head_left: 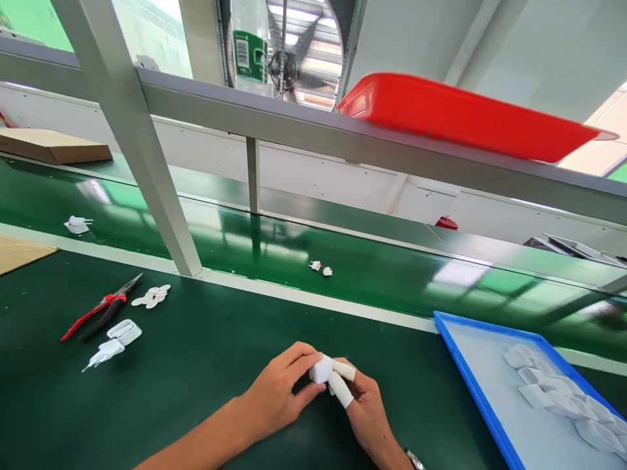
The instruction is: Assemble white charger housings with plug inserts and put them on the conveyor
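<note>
Near the front of the dark green work surface, my left hand [289,385] pinches a small white plastic housing [321,370] between thumb and fingers. From the other side, my right hand [357,398] grips the same piece, white covers on two of its fingertips. The underside of the housing and whatever lies between the fingers are hidden. To the left lie long-nose pliers [105,305] with one red and one black handle. Beside them are several small flat white pieces [153,296], a white plug part with pins [104,354] and a white rectangular cover [125,331].
A blue-rimmed tray [470,385] at right holds several white housings [563,391]. Small white parts [321,268] with red wire and a white plug [77,225] sit on the green belt [386,277]. A grey frame [147,163] crosses above, bearing a red tray [441,111] and a bottle [249,52].
</note>
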{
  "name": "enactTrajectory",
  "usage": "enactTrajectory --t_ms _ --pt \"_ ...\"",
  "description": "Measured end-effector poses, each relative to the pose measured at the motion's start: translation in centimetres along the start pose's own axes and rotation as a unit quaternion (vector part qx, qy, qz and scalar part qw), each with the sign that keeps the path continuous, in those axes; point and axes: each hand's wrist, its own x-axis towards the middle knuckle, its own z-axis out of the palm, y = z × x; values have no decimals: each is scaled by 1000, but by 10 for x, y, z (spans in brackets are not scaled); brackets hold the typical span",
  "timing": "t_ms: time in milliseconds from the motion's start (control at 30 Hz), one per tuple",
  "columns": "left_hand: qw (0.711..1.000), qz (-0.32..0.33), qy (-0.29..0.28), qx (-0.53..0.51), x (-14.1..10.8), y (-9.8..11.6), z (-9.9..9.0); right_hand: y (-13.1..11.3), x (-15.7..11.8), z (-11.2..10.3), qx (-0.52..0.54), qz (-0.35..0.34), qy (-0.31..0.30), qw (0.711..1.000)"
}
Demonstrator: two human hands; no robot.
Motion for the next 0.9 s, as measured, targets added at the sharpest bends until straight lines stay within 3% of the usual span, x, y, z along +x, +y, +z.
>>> enactTrajectory --t_ms 200,300,433,533,633,700,800,900 --pt "993 15 -36 111 5 3 -1 11 -3 7 -168 -141 29 975" --pt "991 -9 -41 125 23 -15 -11 17 -1 -3 -253 -204 73 943" --pt "968 -155 24 195 71 -68 -54 23 2 -15 -320 -221 108 915" --pt "941 -223 78 242 106 -114 -95 32 0 -13 -332 -235 100 908" --pt "910 -281 113 283 120 -146 -124 48 -4 -4 -330 -242 93 908" --pt "895 -298 127 307 116 -153 -135 61 -4 1 -316 -251 102 909" --pt "885 -275 147 345 106 -147 -133 76 -1 3 -282 -264 120 915" --pt "913 -199 119 336 107 -134 -111 73 2 5 -285 -260 106 917"
